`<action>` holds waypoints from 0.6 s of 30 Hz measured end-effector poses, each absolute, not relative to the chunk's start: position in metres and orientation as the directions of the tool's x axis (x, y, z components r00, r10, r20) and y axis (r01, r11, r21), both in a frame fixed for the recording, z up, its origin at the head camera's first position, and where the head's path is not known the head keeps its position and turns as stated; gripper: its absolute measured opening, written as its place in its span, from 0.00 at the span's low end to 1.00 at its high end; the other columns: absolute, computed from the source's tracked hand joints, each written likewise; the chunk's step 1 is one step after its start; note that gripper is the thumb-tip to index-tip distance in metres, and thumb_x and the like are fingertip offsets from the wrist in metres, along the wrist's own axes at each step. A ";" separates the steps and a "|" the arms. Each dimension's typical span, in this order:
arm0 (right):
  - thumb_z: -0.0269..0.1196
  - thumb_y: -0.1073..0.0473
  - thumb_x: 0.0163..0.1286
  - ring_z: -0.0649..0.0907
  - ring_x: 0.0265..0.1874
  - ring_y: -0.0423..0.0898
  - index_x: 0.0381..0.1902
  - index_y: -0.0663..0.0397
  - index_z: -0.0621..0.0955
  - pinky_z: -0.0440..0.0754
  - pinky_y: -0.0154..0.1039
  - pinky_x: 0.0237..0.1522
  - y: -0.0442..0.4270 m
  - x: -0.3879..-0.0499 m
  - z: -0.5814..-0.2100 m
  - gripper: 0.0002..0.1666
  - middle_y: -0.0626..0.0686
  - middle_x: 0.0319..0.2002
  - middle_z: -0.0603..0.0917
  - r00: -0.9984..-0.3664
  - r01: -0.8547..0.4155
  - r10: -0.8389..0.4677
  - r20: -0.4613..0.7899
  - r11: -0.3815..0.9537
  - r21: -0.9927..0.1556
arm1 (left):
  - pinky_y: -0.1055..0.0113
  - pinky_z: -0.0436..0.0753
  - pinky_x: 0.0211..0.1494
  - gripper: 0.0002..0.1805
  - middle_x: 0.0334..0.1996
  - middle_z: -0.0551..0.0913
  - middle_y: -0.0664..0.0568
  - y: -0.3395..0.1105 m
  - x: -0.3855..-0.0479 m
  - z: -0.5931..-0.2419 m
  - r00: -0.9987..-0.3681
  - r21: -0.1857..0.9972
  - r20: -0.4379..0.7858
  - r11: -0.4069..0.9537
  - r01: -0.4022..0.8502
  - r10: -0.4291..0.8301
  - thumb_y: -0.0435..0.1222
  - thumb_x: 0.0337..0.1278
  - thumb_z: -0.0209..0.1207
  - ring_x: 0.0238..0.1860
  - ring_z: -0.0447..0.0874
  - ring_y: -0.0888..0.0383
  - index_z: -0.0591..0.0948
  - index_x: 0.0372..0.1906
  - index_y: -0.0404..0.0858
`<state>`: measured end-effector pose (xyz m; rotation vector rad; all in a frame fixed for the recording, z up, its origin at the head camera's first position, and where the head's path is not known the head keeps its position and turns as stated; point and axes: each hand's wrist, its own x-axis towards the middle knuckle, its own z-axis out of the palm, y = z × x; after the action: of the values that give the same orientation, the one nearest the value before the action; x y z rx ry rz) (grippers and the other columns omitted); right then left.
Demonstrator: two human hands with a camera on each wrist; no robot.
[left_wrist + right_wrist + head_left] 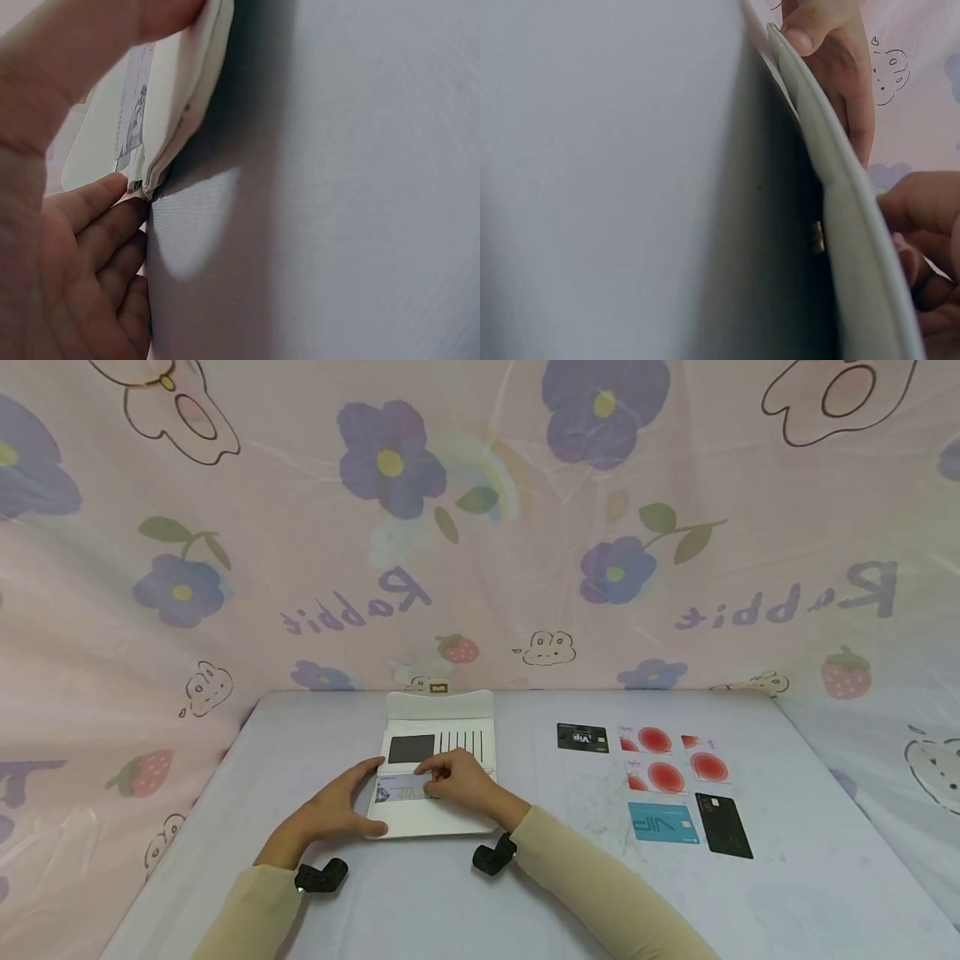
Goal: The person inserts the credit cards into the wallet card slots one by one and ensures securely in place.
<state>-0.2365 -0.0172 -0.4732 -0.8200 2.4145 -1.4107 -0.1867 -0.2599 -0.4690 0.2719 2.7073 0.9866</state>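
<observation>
A white wallet (412,822) lies unfolded, with a dark window and several slots in its upper half. In its lower half sits a pale purple printed card (396,788). My right hand (468,787) pinches the right part of this card, its fingertips partly hiding it. My left hand (326,814) is spread at the wallet's left side, thumb on the near corner and fingers touching the edge by the fold. The left wrist view shows the left hand (64,274) against the wallet edge (176,112). In the right wrist view, the wallet's edge (840,172) hides part of the right hand (930,206).
Right of the wallet on the white table (420,902) lie a black VIP card (582,738), several red-and-white cards (665,777), a blue VIP card (663,823) and a plain black card (723,825). A patterned cloth (510,568) hangs behind the table.
</observation>
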 end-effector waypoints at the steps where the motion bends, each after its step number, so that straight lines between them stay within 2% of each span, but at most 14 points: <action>1: 0.65 0.69 0.57 0.72 0.22 0.35 0.42 0.57 0.87 0.71 0.25 0.26 -0.017 -0.236 -0.473 0.14 0.44 0.23 0.77 -0.817 -0.352 -0.570 0.084 0.380 -0.855 | 0.37 0.58 0.72 0.63 0.73 0.58 0.36 -0.260 -0.187 -0.469 -0.952 0.650 -0.167 0.754 0.088 0.255 0.53 0.28 0.76 0.74 0.53 0.35 0.57 0.74 0.41; 18: 0.66 0.70 0.56 0.72 0.22 0.34 0.42 0.58 0.87 0.71 0.24 0.26 -0.016 -0.236 -0.471 0.14 0.44 0.23 0.77 -0.804 -0.362 -0.588 0.093 0.357 -0.861 | 0.37 0.57 0.72 0.63 0.73 0.58 0.35 -0.259 -0.187 -0.469 -0.952 0.653 -0.175 0.753 0.077 0.250 0.53 0.27 0.76 0.74 0.53 0.35 0.57 0.74 0.41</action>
<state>-0.2363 -0.0156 -0.4709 -0.8523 2.3881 -1.4245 -0.1866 -0.2591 -0.4685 0.2571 2.6997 0.9901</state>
